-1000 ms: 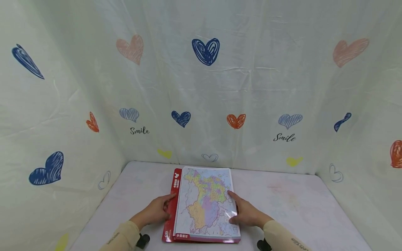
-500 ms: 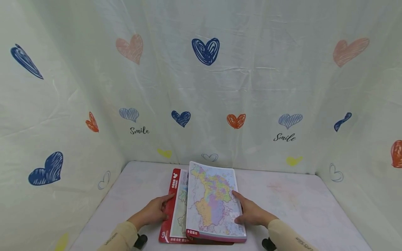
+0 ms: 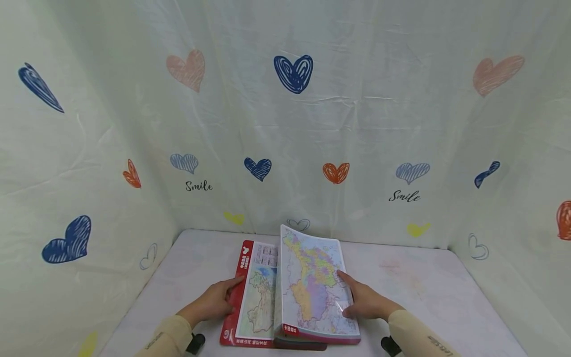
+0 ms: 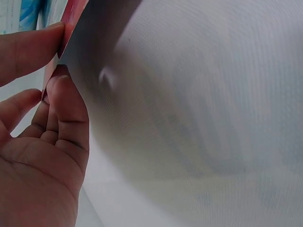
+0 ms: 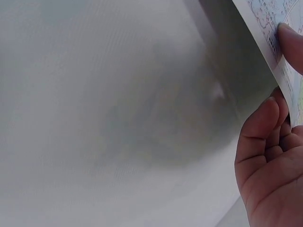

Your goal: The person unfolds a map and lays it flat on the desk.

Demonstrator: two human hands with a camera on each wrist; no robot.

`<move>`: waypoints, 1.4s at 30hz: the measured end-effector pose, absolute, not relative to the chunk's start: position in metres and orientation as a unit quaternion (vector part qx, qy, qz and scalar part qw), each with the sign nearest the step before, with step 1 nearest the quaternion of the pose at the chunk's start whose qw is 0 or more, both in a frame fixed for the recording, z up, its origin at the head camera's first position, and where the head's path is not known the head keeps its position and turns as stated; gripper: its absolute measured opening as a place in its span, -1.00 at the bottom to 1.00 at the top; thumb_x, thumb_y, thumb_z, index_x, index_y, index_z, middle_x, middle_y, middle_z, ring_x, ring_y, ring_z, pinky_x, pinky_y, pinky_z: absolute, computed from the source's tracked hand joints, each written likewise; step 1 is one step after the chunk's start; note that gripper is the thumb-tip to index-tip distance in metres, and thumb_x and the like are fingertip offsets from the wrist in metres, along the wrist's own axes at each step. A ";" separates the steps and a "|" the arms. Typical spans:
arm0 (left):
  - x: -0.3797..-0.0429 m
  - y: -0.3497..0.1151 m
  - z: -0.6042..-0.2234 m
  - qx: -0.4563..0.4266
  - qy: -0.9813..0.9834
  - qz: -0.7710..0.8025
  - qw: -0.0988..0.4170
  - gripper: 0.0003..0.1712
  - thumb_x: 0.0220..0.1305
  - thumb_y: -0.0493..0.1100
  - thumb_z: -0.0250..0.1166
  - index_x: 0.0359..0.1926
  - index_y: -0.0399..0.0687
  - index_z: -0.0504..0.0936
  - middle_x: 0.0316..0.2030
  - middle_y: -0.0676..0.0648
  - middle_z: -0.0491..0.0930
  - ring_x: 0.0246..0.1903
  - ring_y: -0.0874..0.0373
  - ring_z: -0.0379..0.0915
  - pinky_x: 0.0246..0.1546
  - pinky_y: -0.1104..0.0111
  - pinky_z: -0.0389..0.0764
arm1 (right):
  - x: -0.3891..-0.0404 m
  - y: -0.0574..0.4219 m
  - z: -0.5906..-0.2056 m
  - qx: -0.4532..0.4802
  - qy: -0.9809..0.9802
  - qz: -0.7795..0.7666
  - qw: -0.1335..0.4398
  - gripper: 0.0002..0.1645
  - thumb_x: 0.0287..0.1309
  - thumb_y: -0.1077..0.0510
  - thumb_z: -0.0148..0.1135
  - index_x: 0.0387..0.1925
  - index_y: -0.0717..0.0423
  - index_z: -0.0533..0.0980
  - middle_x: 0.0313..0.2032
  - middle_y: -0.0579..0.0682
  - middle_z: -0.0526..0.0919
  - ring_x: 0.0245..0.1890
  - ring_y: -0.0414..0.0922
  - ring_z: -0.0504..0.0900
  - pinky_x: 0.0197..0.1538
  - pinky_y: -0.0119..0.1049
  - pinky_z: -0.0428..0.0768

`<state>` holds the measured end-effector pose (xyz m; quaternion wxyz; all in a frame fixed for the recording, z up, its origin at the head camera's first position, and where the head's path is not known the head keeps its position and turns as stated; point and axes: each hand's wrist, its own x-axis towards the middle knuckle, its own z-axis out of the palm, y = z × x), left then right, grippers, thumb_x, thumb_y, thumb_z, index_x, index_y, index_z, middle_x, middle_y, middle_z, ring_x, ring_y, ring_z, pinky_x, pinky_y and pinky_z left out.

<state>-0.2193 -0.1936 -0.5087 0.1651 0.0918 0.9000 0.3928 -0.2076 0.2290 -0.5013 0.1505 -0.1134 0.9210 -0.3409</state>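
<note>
So both hands have a proper pinch here. Left hand (image 3: 214,300) has its thumb over and fingers under the edge of the red-bordered map (image 3: 257,305), which lies just right of those fingers. Right hand (image 3: 369,301) does the same on the pale map (image 3: 312,292), which sits left of its fingers and overlaps the red one between the two hands. Table's (image 3: 415,287) beneath both grips. My guess is the step is pulling the two apart; next move probably calls for more sideways spread, right fingers outward, without creasing anything.
</note>
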 end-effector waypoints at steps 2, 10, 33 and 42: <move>-0.219 -0.193 -0.508 0.088 0.905 0.384 0.163 -0.04 -0.05 -0.46 0.48 0.43 -0.22 0.33 -0.04 -0.15 0.50 -0.22 0.04 0.39 -0.33 0.23 0.54 | -0.208 0.231 -0.501 -0.109 0.924 -0.335 0.151 0.27 -0.19 0.25 0.60 0.52 0.18 0.08 0.34 0.38 0.31 0.31 0.31 0.32 0.32 0.26 0.20; -0.217 -0.194 -0.507 0.077 0.911 0.370 0.162 -0.04 -0.05 -0.44 0.49 0.43 -0.21 0.33 0.07 -0.22 0.49 -0.16 0.00 0.39 -0.24 0.19 0.57 | -0.208 0.240 -0.502 -0.106 0.928 -0.325 0.146 0.28 -0.21 0.27 0.59 0.52 0.17 0.08 0.35 0.41 0.28 0.32 0.36 0.29 0.32 0.26 0.20; -0.218 -0.208 -0.503 0.053 0.906 0.378 0.182 -0.01 -0.04 -0.41 0.50 0.45 -0.21 0.30 -0.08 -0.13 0.51 -0.23 0.04 0.41 -0.36 0.25 0.60 | -0.204 0.276 -0.488 -0.095 0.938 -0.308 0.129 0.27 -0.28 0.36 0.57 0.50 0.23 0.10 0.29 0.46 0.32 0.26 0.38 0.35 0.29 0.30 0.22; -0.219 -0.212 -0.502 0.047 0.909 0.373 0.181 -0.02 -0.04 -0.42 0.50 0.44 -0.22 0.31 -0.04 -0.15 0.51 -0.22 0.04 0.41 -0.36 0.26 0.61 | -0.204 0.287 -0.487 -0.097 0.934 -0.315 0.134 0.28 -0.26 0.35 0.57 0.50 0.26 0.06 0.31 0.49 0.28 0.28 0.43 0.29 0.29 0.34 0.18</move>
